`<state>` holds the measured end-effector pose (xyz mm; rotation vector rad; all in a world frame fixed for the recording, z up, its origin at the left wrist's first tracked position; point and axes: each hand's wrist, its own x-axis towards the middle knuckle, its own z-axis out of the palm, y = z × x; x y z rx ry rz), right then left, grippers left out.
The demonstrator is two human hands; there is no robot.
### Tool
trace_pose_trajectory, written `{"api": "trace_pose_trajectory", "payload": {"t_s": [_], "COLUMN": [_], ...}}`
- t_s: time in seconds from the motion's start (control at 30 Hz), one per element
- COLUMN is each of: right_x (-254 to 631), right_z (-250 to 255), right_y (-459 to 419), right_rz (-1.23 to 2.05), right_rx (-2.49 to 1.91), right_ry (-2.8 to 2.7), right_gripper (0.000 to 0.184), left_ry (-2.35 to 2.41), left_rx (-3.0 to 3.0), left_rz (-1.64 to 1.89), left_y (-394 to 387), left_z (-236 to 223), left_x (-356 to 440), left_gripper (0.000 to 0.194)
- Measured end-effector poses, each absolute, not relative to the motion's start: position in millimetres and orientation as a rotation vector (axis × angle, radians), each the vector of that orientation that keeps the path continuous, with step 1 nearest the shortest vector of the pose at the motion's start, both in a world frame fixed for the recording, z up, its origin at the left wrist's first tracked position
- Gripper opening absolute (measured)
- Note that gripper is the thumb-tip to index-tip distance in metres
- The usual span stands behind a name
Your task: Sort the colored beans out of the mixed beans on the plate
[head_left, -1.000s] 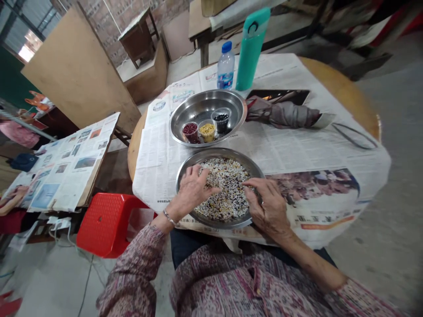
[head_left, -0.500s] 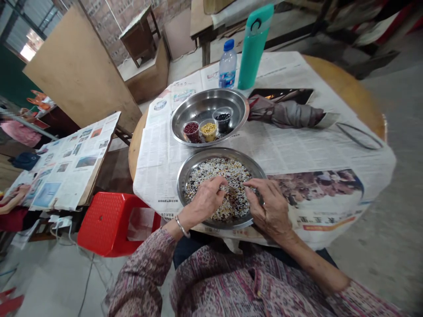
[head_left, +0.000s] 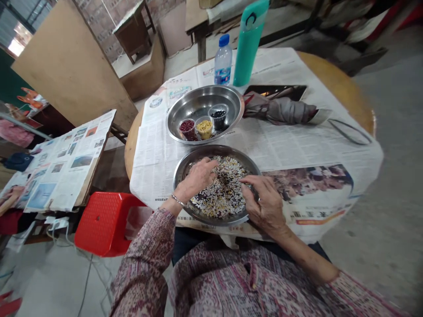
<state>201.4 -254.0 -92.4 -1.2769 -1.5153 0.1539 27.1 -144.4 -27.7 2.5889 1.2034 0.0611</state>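
The left hand (head_left: 200,176) reaches into the steel basin (head_left: 243,157) at about 10 o'clock, palm down, its fingers bent over the grain mix (head_left: 224,185); whether their tips close on anything is hidden. A bracelet (head_left: 177,200) circles that wrist. The right hand (head_left: 264,204) sits at the basin's 3 to 4 o'clock side, with thumb and forefinger slightly apart, their tips pointing in over the grain. The mix lies spread inside the basin, white grains among yellow and dark ones, with a darker patch near the left fingertips.

Just beyond the basin, at 12 o'clock, is a steel bowl (head_left: 198,103). Within it, the cup of dark red beans (head_left: 187,130) stands at 7 o'clock, the cup of yellow beans (head_left: 204,127) at 6 and the cup of black beans (head_left: 218,118) at 4.

Past the bowl, at 12 to 1 o'clock from the basin, stand a clear bottle (head_left: 223,61) with a blue cap and a tall teal bottle (head_left: 249,48). A bundled grey umbrella (head_left: 284,110) lies at 2 o'clock, near a dark flat object (head_left: 297,91). Newspaper (head_left: 152,163) covers most of the round tabletop (head_left: 333,72). On the floor at 8 o'clock is a red stool (head_left: 99,220); a second newspaper-covered table (head_left: 74,154) stands at 9 to 10.
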Motion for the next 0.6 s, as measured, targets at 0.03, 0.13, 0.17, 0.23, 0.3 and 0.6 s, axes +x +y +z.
{"api": "trace_pose_trajectory", "payload": {"t_s": [0.03,0.13,0.17,0.23,0.3,0.6], "right_x": [201,201,201,201,201,200], "right_z": [-93,-94,-94,-95,-95,-93], "right_y": [-254,-253,-253,-253,-253,-253], "right_rz": [0.150,0.146,0.149,0.160,0.161,0.149], "right_rx": [-1.276,-1.283,-1.286,-1.294,-1.295,-1.283], "right_ry": [-1.512,-1.506,-1.506,-1.509,-1.508,-1.489], "right_gripper": [0.017,0.016,0.016,0.016,0.016,0.017], "left_ry": [1.175,1.086,1.036,0.951,0.849,1.034], "left_rx": [2.556,2.463,2.438,2.424,2.439,2.717], "left_rz": [0.080,0.135,0.133,0.110,0.072,0.041], "left_y": [-148,-168,-178,-197,-212,-193], "left_z": [-27,-23,-21,-18,-16,-28], "left_x": [25,20,19,18,21,33], "left_gripper": [0.019,0.013,0.010,0.008,0.013,0.021]}}
